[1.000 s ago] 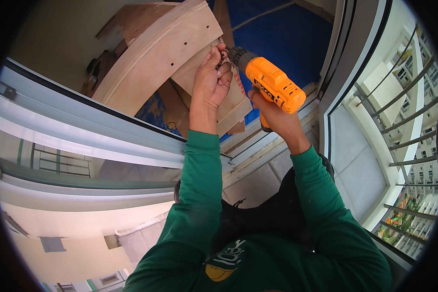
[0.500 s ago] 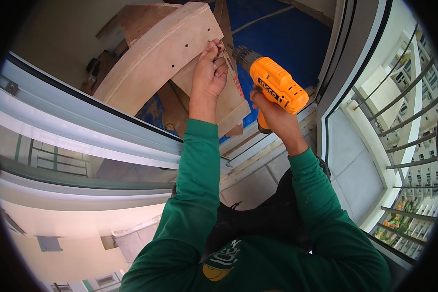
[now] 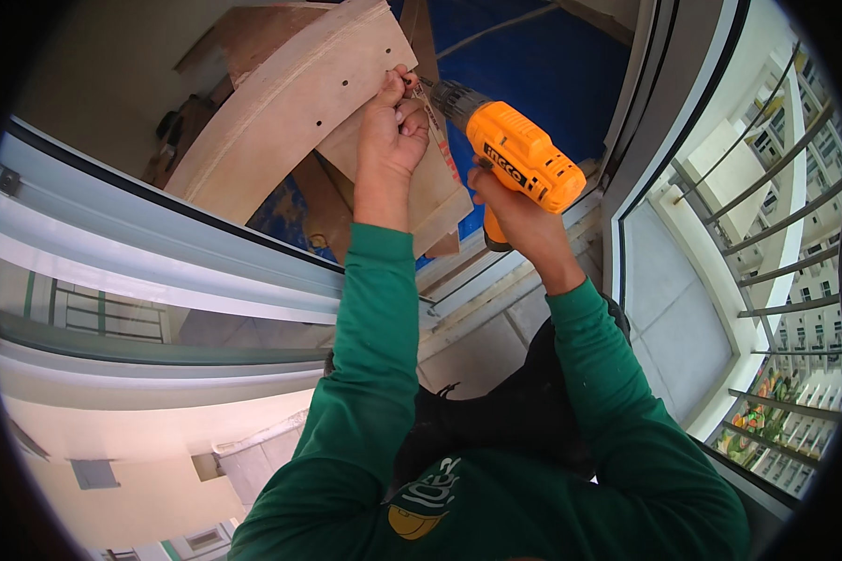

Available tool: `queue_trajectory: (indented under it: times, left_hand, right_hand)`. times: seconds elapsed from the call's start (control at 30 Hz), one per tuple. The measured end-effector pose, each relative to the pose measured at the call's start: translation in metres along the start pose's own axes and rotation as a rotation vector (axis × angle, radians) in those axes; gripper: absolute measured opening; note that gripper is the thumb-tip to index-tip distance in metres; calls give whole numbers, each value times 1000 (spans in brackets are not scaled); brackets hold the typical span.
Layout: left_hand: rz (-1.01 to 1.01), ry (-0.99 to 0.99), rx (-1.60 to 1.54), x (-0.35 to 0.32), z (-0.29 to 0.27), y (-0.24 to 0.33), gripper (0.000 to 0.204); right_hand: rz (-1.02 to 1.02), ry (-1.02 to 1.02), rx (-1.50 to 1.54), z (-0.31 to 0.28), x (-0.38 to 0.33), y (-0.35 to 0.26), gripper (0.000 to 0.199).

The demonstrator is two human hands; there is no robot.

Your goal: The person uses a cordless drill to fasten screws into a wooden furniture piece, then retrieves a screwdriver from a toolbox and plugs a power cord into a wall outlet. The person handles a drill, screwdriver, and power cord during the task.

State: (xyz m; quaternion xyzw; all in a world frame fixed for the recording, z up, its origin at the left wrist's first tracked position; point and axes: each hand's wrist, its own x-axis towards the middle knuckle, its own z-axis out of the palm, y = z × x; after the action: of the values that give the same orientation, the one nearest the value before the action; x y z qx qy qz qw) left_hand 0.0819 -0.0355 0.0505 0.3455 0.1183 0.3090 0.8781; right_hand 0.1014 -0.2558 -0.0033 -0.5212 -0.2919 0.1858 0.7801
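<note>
My right hand (image 3: 519,210) is wrapped round the grip of an orange cordless drill (image 3: 524,154). Its black chuck (image 3: 457,101) points up and left toward my left hand. At the right end of a curved plywood panel (image 3: 281,112), my left hand (image 3: 390,131) is closed in a pinch, fingertips against the panel's edge. What the fingertips hold is too small to make out. Several dark holes dot the panel's face. Under my left hand and beside the drill lies another plywood piece (image 3: 444,201) with red printing along its edge.
Blue sheeting (image 3: 533,75) covers the floor beyond the wood. A metal sliding-door frame (image 3: 178,220) runs along the left, and its track crosses before me. On the right stand a door frame (image 3: 627,140) and a balcony railing (image 3: 776,234). Grey tiles (image 3: 477,355) lie below me.
The drill has moved slightly left, bringing its chuck closer to my left fingertips. My left hand keeps its pinch at the panel's edge. The whole view has shifted a little.
</note>
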Motion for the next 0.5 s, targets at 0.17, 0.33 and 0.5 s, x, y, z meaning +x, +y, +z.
queue_trajectory:
  times: [0.17,0.33,0.5]
  left_hand:
    - [-10,-46,-47,1,2,1,14]
    - [-26,-9,-104,2,3,2,14]
    - [-3,-21,-94,3,4,1,14]
  right_hand:
    - [66,-37,-49,-2,0,-4,23]
    - [45,-43,-58,2,3,-5,21]
    - [106,-39,-8,2,5,-4,19]
